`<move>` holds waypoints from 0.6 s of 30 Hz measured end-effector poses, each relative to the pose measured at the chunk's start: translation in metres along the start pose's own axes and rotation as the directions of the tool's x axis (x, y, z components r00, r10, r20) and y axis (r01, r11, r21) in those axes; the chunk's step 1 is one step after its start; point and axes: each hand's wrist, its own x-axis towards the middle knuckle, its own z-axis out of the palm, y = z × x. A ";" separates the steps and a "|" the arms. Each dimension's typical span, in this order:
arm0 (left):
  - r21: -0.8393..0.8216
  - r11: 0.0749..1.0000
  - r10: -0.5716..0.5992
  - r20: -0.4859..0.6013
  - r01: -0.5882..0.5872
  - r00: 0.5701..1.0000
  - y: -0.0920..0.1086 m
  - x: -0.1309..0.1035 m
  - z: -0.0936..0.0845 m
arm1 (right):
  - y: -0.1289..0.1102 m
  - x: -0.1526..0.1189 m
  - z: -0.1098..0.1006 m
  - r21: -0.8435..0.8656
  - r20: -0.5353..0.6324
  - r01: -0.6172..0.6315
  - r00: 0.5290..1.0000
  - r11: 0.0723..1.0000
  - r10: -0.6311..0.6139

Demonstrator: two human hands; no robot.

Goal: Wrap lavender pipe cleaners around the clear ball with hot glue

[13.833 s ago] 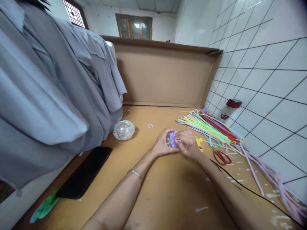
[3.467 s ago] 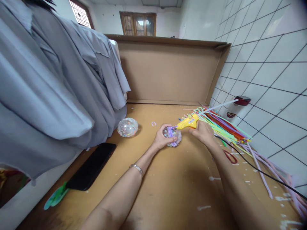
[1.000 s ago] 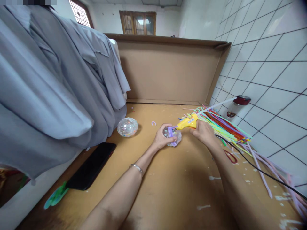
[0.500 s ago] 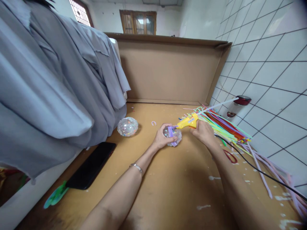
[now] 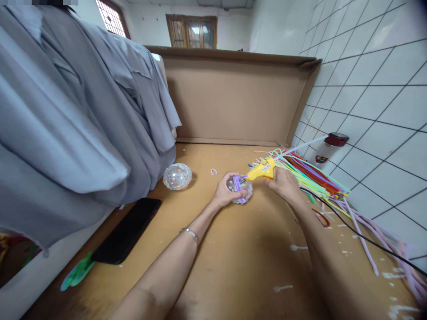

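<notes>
Yellow hot glue gun (image 5: pixel 260 171) in right hand (image 5: pixel 283 184), fingers wrapped on the grip, just above tabletop (image 5: pixel 227 266). Long axis slants lower left to upper right; nozzle points left and a bit down, at purple strips (image 5: pixel 237 183); contact can't be told. Whitish translucent glue stick (image 5: pixel 302 146) sticks out the rear, up and right. Body bright yellow, pale label on side, dark nozzle end.

Left hand (image 5: pixel 224 191) curled round a clear round piece (image 5: pixel 247 194), thumb at near side, fingers partly hidden. Piece is see-through, bumpy rim, small colored specks. Strips run across it, far edge to near, leaning slightly right at near end; fuzzy-looking, side by side. Piece sits mid-table, left of gun.
</notes>
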 end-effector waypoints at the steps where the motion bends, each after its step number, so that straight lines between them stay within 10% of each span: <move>1: 0.000 1.000 -0.001 0.002 0.001 1.000 0.000 0.000 0.000 | 0.001 0.000 0.001 -0.001 0.001 0.004 1.000 1.000 -0.004; 18: -0.008 1.000 0.018 0.006 -0.018 1.000 0.000 0.001 0.001 | 0.000 0.001 0.004 0.022 -0.027 -0.006 1.000 1.000 0.007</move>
